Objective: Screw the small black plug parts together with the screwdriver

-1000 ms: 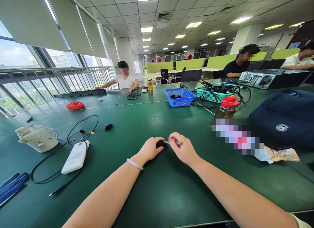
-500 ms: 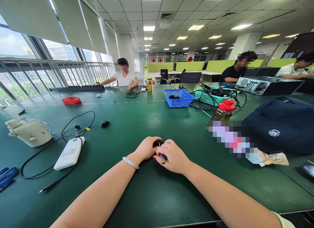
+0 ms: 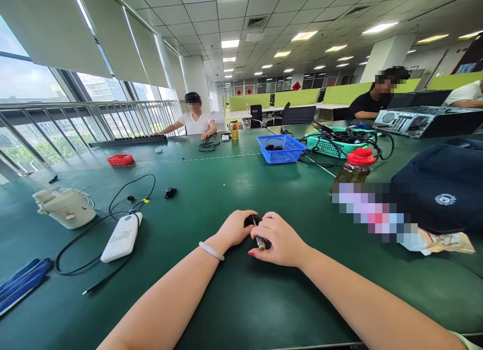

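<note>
My left hand (image 3: 234, 229) is closed around a small black part (image 3: 249, 221), pressing it against the green tabletop. Much of that part is covered by my fingers, so its exact kind does not show. In my right hand (image 3: 285, 242) is a slim screwdriver (image 3: 260, 242) with a brass-coloured end, which points back toward me. Its far end meets the black part between the two hands, though the tip is hidden. The right thumb stands a little away from the handle. Another small black piece (image 3: 170, 192) lies farther off to the left.
Left: a white power bank-like box (image 3: 123, 238) with a black cable, a cream bottle (image 3: 68, 207), blue gloves (image 3: 24, 284). Beyond: a red tray (image 3: 121, 160), a blue basket (image 3: 282, 154), a green basket (image 3: 332, 148) of cables. Right: a red-lidded bottle (image 3: 354, 169), a dark bag (image 3: 449, 184). Co-workers sit across.
The view has turned slightly left, so everything sits farther right in the picture. My right thumb has come away from the screwdriver handle a little. Both hands stay at the black part.
</note>
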Available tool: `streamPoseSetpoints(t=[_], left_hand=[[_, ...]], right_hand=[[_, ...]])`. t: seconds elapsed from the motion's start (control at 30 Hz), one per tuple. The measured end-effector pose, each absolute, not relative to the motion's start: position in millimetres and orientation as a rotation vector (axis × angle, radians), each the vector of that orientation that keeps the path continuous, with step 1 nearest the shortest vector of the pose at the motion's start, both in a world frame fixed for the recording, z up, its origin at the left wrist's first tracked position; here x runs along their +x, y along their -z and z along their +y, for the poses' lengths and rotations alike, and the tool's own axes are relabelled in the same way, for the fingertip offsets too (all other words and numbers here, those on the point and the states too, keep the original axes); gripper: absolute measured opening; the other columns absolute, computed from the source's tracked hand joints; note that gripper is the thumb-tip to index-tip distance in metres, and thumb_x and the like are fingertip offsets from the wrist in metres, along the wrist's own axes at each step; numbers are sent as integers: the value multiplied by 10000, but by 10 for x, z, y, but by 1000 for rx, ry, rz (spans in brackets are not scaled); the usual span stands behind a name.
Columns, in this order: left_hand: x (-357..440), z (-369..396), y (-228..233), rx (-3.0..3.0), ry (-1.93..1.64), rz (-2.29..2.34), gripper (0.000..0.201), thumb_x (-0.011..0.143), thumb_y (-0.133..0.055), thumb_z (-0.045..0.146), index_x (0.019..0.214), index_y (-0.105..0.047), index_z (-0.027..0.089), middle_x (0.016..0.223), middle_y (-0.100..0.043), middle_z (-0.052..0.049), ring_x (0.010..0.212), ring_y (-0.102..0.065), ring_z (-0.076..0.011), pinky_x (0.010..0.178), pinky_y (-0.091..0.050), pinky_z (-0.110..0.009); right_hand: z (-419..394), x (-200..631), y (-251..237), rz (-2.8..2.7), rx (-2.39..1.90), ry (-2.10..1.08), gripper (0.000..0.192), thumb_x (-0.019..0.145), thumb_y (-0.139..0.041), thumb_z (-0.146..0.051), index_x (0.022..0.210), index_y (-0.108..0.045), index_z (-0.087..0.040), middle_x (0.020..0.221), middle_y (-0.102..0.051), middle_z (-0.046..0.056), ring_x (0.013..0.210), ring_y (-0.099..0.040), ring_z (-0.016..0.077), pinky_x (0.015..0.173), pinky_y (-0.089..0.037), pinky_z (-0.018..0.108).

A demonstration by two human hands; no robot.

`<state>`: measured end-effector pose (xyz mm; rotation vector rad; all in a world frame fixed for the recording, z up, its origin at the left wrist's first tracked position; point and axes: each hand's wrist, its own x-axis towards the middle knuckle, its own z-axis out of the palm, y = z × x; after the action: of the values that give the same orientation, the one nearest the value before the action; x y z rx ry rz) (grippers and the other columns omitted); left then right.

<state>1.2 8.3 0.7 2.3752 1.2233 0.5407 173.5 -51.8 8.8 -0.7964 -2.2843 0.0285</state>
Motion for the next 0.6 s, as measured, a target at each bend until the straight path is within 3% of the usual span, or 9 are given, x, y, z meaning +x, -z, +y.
streamPoseSetpoints(t=[0.1,0.27,0.6], left_hand=[[15,86,4,2385,-545,1211,381,788,-594,202,1161,-673,201,1097,-713,-54,985,-643,-222,911,-493,-333],[16,88,13,2361,-559,1253,389,789,-608,187,1172,-673,204,1119,-708,-55,1015,-636,-222,914,-492,-320],[21,68,-28,2329,-546,1268,380,823,-641,261,1196,-664,191,1138,-702,-73,1039,-633,-235,957,-478,-338]], right_hand=[[-527,1737,-83,-2267,-814,43,467,910,-489,-624,765,-609,-197,641,-599,9,628,-473,152,751,-371,309],[-545,1719,-74,-2267,-850,119,517,991,-367,-545,678,-582,-194,585,-558,9,569,-422,141,680,-336,296],[-551,1759,-118,-2123,-895,128,457,992,-397,-472,659,-558,-204,582,-572,6,555,-429,140,667,-338,297]])
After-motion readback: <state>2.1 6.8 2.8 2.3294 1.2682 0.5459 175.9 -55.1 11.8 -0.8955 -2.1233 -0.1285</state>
